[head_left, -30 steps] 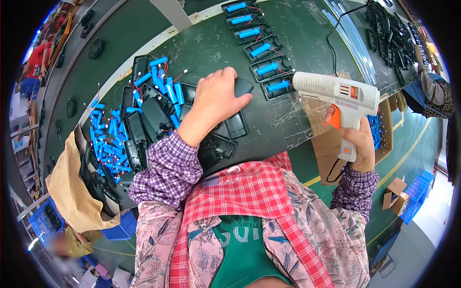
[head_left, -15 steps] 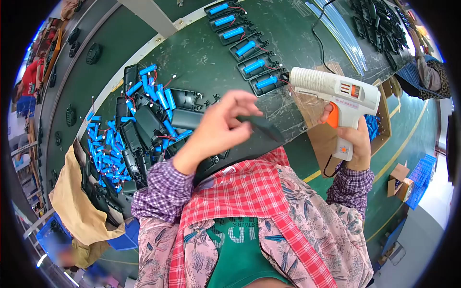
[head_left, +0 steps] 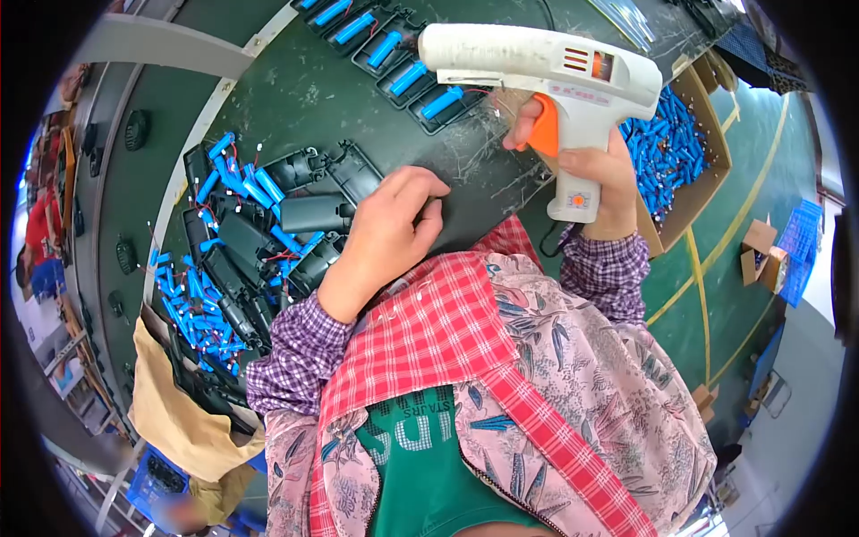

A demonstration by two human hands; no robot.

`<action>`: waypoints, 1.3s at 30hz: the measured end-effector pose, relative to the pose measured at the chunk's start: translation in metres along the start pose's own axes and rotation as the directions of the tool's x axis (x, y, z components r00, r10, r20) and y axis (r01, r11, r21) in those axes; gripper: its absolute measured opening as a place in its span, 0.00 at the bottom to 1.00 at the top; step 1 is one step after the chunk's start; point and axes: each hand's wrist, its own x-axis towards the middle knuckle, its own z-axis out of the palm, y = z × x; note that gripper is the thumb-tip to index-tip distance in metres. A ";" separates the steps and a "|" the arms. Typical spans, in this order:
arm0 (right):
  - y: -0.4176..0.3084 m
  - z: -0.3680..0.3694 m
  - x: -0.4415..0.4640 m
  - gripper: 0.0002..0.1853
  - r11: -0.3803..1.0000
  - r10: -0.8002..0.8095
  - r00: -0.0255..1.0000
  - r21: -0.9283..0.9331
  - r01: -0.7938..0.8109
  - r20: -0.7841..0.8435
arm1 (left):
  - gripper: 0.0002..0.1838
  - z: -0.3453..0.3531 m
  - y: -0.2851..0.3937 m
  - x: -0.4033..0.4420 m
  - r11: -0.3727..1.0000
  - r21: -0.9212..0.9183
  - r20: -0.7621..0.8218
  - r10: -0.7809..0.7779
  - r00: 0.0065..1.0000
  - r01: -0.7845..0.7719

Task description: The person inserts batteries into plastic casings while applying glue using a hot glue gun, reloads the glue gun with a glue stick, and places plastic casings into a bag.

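Hours are taken from the head view, twelve at the top. Our right hand [head_left: 601, 170] is closed round the handle of a white glue gun [head_left: 537, 61], one finger at the orange trigger [head_left: 547, 130]; whether it is squeezed, we cannot tell. The barrel's long axis runs from between nine and ten, at the tip end, to between three and four.

Key relation: the nearest filled casing [head_left: 439, 105] lies between nine and ten o'clock from our right-hand grip, just below the barrel's tip end in view. Its long axis runs eight to two, and its row goes off toward ten across the green table [head_left: 295, 103]. Gap in height between tip and casing: not readable.

Our left hand [head_left: 386, 219] appears the nearer of the two, with that casing at its one o'clock. Its fingers curl inward; we cannot tell whether anything sits between them. Close by at its nine is a smooth black cover [head_left: 313, 214]; at eleven, an open black casing [head_left: 354, 170]. Loose blue cells [head_left: 199, 309] heap between eight and nine, farther off. A cardboard box [head_left: 693, 210] of similar cells stands at our right hand's three.
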 end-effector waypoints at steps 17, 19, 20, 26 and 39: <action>-0.046 -0.007 -0.026 0.39 0.934 0.053 0.986 -0.341 -0.104 -0.156 | 0.24 -0.110 -0.030 -0.056 0.846 0.521 0.015 -0.141 0.990 0.112; -0.046 -0.007 -0.024 0.39 0.934 0.048 0.988 -0.344 -0.096 -0.145 | 0.24 -0.113 -0.034 -0.052 0.856 0.508 0.063 -0.146 0.987 0.095; -0.046 -0.006 -0.024 0.39 0.935 0.048 0.988 -0.343 -0.097 -0.147 | 0.24 -0.115 -0.034 -0.051 0.858 0.506 0.062 -0.140 0.988 0.090; -0.047 -0.003 -0.025 0.39 0.936 0.032 0.989 -0.342 -0.080 -0.143 | 0.20 -0.132 -0.014 -0.035 0.805 0.548 0.191 -0.384 0.904 0.226; -0.052 -0.007 -0.033 0.39 0.937 -0.001 0.974 -0.340 -0.078 -0.225 | 0.11 -0.057 0.012 -0.013 0.917 0.392 -0.118 -0.032 0.993 0.076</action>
